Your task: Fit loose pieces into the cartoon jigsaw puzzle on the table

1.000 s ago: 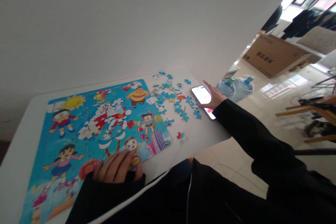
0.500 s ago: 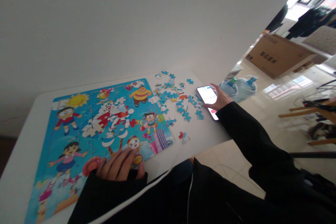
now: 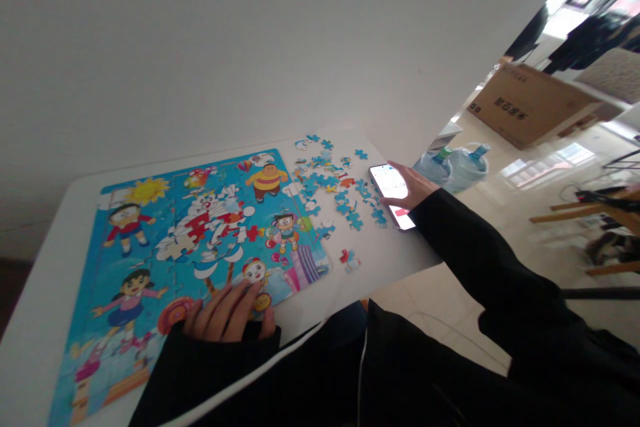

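A colourful cartoon jigsaw puzzle board (image 3: 150,240) lies on a white table (image 3: 380,260), with a white unfilled patch near its middle. My left hand (image 3: 227,313) rests flat on the board's near edge, fingers stretched out. Several loose blue puzzle pieces (image 3: 335,190) are scattered to the right of the board. My right hand (image 3: 407,190) lies over a lit smartphone (image 3: 390,193) at the table's right edge, fingers extended on its screen. Black sleeves cover both arms.
A plain white wall stands behind the table. Past the table's right edge are two water jugs (image 3: 450,167) on the floor, a large cardboard box (image 3: 530,103) and wooden furniture (image 3: 590,213). One stray piece (image 3: 349,259) lies near the table's front edge.
My right hand has shifted slightly on the phone, and the phone has turned a little. My left hand stays on the board. The view moved slightly.
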### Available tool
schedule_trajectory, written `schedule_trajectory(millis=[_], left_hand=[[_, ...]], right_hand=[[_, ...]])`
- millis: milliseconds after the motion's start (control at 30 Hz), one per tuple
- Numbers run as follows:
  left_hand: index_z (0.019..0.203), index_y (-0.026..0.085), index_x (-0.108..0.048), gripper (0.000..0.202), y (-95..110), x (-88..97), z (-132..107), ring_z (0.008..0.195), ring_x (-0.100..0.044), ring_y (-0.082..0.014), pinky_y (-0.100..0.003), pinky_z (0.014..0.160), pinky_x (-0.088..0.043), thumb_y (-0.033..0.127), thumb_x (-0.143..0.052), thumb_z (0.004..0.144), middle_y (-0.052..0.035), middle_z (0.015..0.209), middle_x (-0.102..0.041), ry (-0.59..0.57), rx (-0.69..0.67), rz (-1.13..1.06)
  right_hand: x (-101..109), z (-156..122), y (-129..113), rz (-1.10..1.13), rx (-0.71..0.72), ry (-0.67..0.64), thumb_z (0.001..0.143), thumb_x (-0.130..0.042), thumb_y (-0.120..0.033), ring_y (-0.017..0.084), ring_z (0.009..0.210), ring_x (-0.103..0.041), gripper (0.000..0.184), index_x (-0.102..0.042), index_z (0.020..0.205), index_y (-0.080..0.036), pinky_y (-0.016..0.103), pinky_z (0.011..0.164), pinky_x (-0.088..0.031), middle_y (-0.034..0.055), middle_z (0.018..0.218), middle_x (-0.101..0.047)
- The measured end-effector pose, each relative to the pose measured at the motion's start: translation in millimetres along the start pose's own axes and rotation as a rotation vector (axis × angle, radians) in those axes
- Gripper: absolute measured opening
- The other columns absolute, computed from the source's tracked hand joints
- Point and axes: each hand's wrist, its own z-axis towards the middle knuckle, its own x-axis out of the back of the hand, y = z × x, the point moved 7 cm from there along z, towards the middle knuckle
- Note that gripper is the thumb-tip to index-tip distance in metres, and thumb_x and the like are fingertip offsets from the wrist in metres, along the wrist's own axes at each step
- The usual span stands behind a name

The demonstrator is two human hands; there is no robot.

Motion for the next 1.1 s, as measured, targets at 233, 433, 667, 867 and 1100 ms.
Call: schedule_trajectory(millis=[233,433,667,867,1100], left_hand=[[0.094,0.012,-0.065,0.025,-1,-1.3,-1,0.073,-0.063,-0.0265,-0.038,0.069,-0.041,0.030,-0.060,0.077,-0.0109,0.086,-0.068,0.040,0.036,-0.015],[0.093,0.012,-0.065,0.028,-1,-1.5,-1,0.072,-0.062,-0.0242,-0.037,0.068,-0.040,0.031,-0.062,0.073,-0.0086,0.084,-0.068,0.050,-0.063,0.012],[0.092,0.012,-0.066,0.028,-2,-2.8,-1,0.070,-0.062,-0.0236,-0.035,0.062,-0.040,0.032,-0.063,0.072,-0.0088,0.083,-0.068,0.054,-0.082,-0.006],[0.092,0.011,-0.065,0.027,-1,-2.1,-1,0.070,-0.062,-0.0233,-0.035,0.063,-0.040,0.031,-0.062,0.074,-0.0095,0.084,-0.068,0.046,-0.073,-0.004],[0.096,0.015,-0.063,0.022,-2,-3.1,-5,0.080,-0.063,-0.0265,-0.041,0.075,-0.043,0.030,-0.059,0.080,-0.0093,0.088,-0.068,0.041,0.155,-0.039]], right_hand=[[-3,-3,-41,-0.285,0.269,-0.001,0.085,-0.053,-0.046,0.036,0.135,-0.029,0.043,-0.065,0.115,-0.020,0.051,0.104,-0.035,0.0118,0.143,-0.041],[-20,-5,-47,-0.337,0.243,0.002,0.091,-0.043,-0.043,0.036,0.136,-0.026,0.042,-0.062,0.121,-0.020,0.053,0.103,-0.035,0.0117,0.143,-0.042],[-17,0,-52,-0.245,0.205,-0.010,0.094,-0.035,-0.044,0.031,0.136,-0.028,0.049,-0.042,0.139,-0.026,0.050,0.104,-0.035,0.0083,0.146,-0.037],[1,7,-50,-0.258,0.194,0.073,0.086,-0.051,-0.046,0.030,0.130,-0.038,0.040,-0.065,0.116,-0.022,0.046,0.105,-0.034,0.0075,0.134,-0.053],[-5,9,-60,-0.362,0.164,0.029,0.085,-0.053,-0.047,0.031,0.130,-0.038,0.035,-0.073,0.097,-0.021,0.049,0.104,-0.031,0.0079,0.134,-0.053]])
